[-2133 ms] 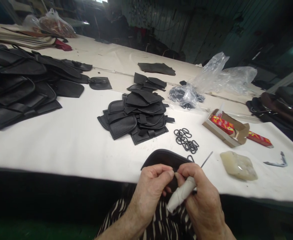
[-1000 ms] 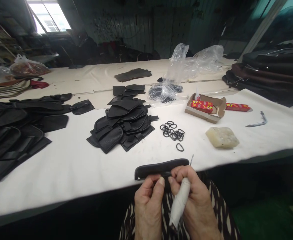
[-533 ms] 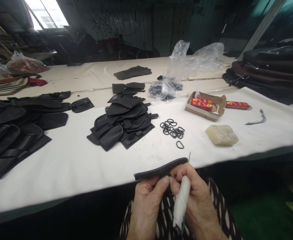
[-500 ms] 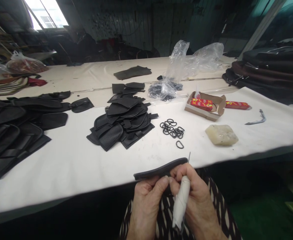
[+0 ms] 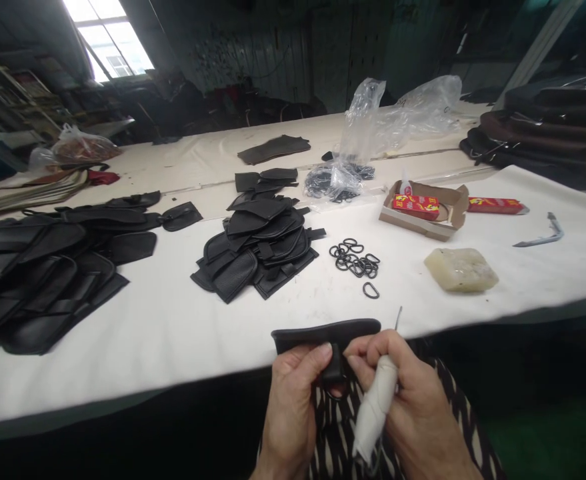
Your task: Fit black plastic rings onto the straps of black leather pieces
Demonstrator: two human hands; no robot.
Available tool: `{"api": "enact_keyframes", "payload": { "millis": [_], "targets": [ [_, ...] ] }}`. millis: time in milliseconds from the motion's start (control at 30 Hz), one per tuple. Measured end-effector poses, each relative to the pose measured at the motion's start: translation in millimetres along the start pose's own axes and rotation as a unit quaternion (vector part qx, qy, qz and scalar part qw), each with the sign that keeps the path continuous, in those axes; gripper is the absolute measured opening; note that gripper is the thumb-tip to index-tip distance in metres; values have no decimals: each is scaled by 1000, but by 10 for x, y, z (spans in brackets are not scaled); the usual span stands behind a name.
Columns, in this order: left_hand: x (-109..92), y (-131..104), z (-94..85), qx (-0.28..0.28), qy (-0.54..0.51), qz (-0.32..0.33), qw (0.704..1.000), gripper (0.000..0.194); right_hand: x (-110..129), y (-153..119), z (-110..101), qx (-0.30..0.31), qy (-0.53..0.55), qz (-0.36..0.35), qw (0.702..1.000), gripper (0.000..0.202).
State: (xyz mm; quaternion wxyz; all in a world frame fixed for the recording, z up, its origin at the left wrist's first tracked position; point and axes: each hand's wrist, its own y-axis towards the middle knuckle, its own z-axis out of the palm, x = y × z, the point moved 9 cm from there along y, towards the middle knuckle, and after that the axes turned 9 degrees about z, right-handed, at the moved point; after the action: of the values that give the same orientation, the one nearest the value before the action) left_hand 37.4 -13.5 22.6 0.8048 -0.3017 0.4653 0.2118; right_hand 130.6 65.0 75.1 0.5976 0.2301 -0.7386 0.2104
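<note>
My left hand (image 5: 293, 393) and my right hand (image 5: 407, 400) both pinch a black leather piece (image 5: 323, 333) at the table's near edge, above my striped lap. A short black tab (image 5: 335, 363) hangs from the piece between my thumbs. The right hand also grips an awl with a white wrapped handle (image 5: 375, 410); its thin metal tip (image 5: 397, 318) points up past the piece. One loose black D-ring (image 5: 371, 290) lies just beyond, in front of a small heap of rings (image 5: 355, 257).
A pile of small black leather pieces (image 5: 260, 243) sits mid-table, larger black pieces (image 5: 43, 267) at left. A wax block (image 5: 461, 269), an open cardboard box (image 5: 425, 210), a red packet (image 5: 495, 205), a metal tool (image 5: 540, 237) and plastic bags (image 5: 373, 143) lie to the right.
The view swung from left to right over the table. The leather piece turned from edge-on toward flatter, and a short tab now shows hanging between my thumbs.
</note>
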Motion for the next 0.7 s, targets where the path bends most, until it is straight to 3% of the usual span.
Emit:
{"api": "enact_keyframes", "payload": {
  "millis": [167,267,700],
  "targets": [
    [43,-10,-69,-80,-78,-27,993,27,165,-109,-250,-108,-37,-98,989,17],
    [100,-31,-105,-130,-118,-57,983,21,170,-130,-361,-149,-41,-105,982,17],
    [168,-22,-175,-159,-135,-55,976,18,114,-100,-355,-129,-54,-100,985,19]
  ]
}}
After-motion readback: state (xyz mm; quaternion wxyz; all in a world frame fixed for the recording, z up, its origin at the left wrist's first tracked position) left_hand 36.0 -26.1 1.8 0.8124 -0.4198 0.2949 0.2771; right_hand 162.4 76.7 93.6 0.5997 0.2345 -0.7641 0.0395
